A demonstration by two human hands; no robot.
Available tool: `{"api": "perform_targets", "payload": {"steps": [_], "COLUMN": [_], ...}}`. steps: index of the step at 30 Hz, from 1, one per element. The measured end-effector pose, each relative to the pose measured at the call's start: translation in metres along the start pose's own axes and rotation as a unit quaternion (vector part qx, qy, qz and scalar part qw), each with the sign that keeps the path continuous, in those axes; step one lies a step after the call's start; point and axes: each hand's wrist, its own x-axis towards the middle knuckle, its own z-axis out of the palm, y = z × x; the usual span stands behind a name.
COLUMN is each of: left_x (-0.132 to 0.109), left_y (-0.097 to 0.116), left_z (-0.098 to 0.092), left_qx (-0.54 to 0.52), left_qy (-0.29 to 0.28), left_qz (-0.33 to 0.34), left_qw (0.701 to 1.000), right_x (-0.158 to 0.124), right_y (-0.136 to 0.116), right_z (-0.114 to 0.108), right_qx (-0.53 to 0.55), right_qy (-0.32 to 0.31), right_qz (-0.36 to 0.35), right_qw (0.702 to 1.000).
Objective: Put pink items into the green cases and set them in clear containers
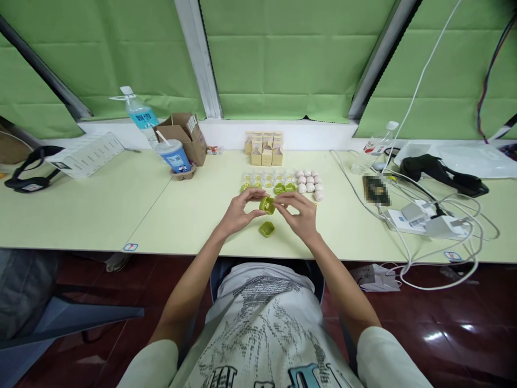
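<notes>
My left hand [237,213] grips a small green cup-like container [266,206] between thumb and fingers, its open side tilted toward me. Something pale shows inside it, too small to name. The fingertips of my right hand [299,216] are pinched together at the container's right rim; what they hold, if anything, is hidden. Just below, a similar green piece [266,229] lies on the table. Beyond my hands are more green pieces [279,188], a clear tray [258,178] with yellow bits in its compartments, and a group of whitish-pink round items [310,181].
Small tan boxes [266,150] stand at the table's back. Leftward are a blue-and-white cup [175,156], a cardboard box [189,137], a water bottle [141,116] and a white box [86,154]. A power strip [407,222] with tangled cables, and another bottle [377,143], are at right.
</notes>
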Motion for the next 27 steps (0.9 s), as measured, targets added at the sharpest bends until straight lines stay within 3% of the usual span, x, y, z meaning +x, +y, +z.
{"api": "perform_targets", "payload": {"steps": [2, 4, 7, 11, 21, 27], "left_x": [0.0, -0.001, -0.003, -0.004, -0.004, -0.003], "left_y": [0.002, 0.004, 0.007, 0.011, 0.012, 0.018], "left_z": [0.001, 0.002, 0.005, 0.007, 0.008, 0.007], "left_qx": [0.0, 0.011, 0.056, 0.097, 0.101, 0.129], "left_qy": [0.009, 0.015, 0.02, 0.009, 0.016, 0.021], "left_qz": [0.016, 0.032, 0.04, 0.038, 0.057, 0.1], "left_qw": [1.0, 0.999, 0.997, 0.995, 0.993, 0.986], "right_x": [0.003, 0.005, 0.005, 0.004, 0.001, -0.001], "right_y": [-0.002, -0.001, 0.002, 0.001, 0.0, -0.004], "right_z": [-0.003, -0.004, -0.001, 0.004, 0.011, 0.015], "right_qx": [0.064, 0.157, 0.267, 0.309, 0.299, 0.291], "right_qy": [0.023, -0.023, -0.094, -0.079, -0.04, -0.048], "right_qz": [0.121, 0.225, 0.302, 0.325, 0.308, 0.292], "right_qw": [0.99, 0.961, 0.91, 0.89, 0.902, 0.91]}}
